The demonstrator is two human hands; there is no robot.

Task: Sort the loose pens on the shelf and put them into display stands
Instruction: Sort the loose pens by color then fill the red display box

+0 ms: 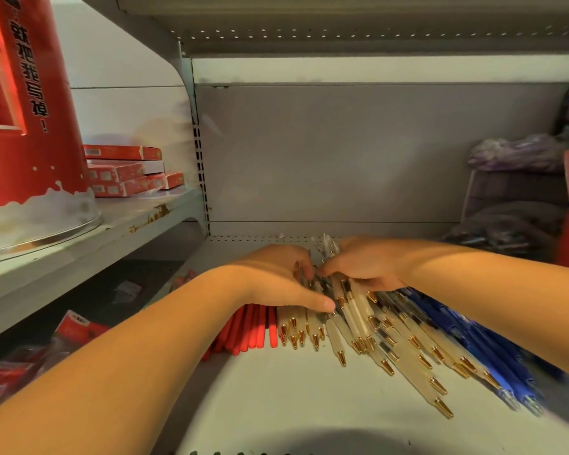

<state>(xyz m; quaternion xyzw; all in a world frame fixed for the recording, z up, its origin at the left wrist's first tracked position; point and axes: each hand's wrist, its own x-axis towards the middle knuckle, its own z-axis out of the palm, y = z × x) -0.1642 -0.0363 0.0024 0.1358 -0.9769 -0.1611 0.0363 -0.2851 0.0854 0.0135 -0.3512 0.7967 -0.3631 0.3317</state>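
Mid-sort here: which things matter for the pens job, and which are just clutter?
Job: red pens, gold-tipped pens, blue pens, left hand, right hand.
Lying about: red boxes, purple bag, red packets.

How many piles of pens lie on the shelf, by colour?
Red pens: 1 pile
Pale pens with gold tips: 1 pile
Blue pens: 1 pile
Total: 3 piles. Single pens overlap too much to count.
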